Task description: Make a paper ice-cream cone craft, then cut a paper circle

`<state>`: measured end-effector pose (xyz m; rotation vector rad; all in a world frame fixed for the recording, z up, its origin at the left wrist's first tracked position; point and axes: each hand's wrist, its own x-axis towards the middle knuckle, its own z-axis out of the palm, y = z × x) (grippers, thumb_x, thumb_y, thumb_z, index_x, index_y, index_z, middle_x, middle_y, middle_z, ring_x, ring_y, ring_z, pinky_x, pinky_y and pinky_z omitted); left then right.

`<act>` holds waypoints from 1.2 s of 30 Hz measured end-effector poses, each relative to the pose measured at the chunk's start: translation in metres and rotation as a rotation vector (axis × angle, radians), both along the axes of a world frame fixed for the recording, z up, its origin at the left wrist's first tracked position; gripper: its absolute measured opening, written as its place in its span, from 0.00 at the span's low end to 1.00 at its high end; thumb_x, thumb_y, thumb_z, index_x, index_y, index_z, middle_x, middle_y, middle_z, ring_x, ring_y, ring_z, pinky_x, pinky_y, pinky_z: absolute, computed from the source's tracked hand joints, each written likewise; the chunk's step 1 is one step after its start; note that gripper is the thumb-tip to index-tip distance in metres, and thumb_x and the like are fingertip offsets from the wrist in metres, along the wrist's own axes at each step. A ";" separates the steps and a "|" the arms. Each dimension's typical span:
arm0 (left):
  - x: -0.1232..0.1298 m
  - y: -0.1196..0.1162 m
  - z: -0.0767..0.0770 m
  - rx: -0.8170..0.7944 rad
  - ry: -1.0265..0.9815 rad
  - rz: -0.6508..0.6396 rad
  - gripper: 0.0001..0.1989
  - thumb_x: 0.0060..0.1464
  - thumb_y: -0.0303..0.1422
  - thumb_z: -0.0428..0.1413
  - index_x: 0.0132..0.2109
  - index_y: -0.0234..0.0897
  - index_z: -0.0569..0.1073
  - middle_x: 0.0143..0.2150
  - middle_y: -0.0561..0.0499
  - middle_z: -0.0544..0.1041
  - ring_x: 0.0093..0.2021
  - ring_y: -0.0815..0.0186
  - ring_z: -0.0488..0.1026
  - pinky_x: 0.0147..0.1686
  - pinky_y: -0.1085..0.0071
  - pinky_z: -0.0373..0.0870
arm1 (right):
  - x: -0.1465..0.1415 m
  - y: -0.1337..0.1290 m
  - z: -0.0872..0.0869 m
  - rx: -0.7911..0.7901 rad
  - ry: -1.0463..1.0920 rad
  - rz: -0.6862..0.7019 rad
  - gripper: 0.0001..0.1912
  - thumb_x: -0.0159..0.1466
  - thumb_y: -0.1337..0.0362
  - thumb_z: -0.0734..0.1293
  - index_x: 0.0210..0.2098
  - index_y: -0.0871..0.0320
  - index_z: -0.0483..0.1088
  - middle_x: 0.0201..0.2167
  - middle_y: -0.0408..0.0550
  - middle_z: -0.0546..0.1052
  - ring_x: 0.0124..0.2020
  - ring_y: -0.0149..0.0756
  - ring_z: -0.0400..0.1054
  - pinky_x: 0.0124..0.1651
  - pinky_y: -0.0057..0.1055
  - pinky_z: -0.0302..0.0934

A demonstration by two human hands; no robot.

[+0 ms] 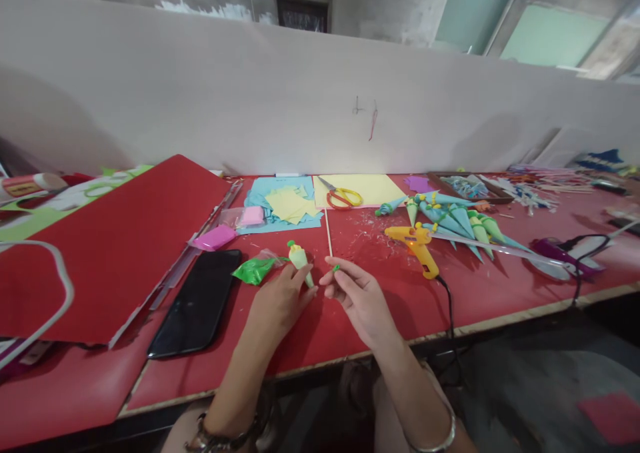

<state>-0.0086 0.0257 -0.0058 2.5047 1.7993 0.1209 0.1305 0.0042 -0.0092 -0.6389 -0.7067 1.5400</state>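
A small pale green paper cone (299, 256) with yellow and green bits at its wide end is pinched between the thumb and fingers of my left hand (280, 301). Just to its right, my right hand (357, 296) grips a tiny green piece (337, 268) between thumb and fingertips. Beside my left hand lies a green clay packet (255, 270). A thin white stick (329, 233) rests on the red table beyond my right hand. The two hands are close but apart.
A black phone (197, 305) and pink packets (215, 238) lie left. Scissors (343, 196) rest on yellow paper (377, 188). To the right are a yellow glue gun (415, 245) with a cord and a pile of paper cones (453, 218). A large red board (125, 253) leans at left.
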 end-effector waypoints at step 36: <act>0.005 -0.007 0.009 -0.128 -0.110 0.186 0.13 0.60 0.36 0.38 0.43 0.33 0.63 0.35 0.42 0.77 0.37 0.56 0.74 0.26 0.70 0.59 | 0.002 0.001 -0.001 0.034 -0.063 -0.095 0.08 0.50 0.63 0.71 0.30 0.59 0.74 0.22 0.41 0.76 0.21 0.24 0.67 0.27 0.21 0.62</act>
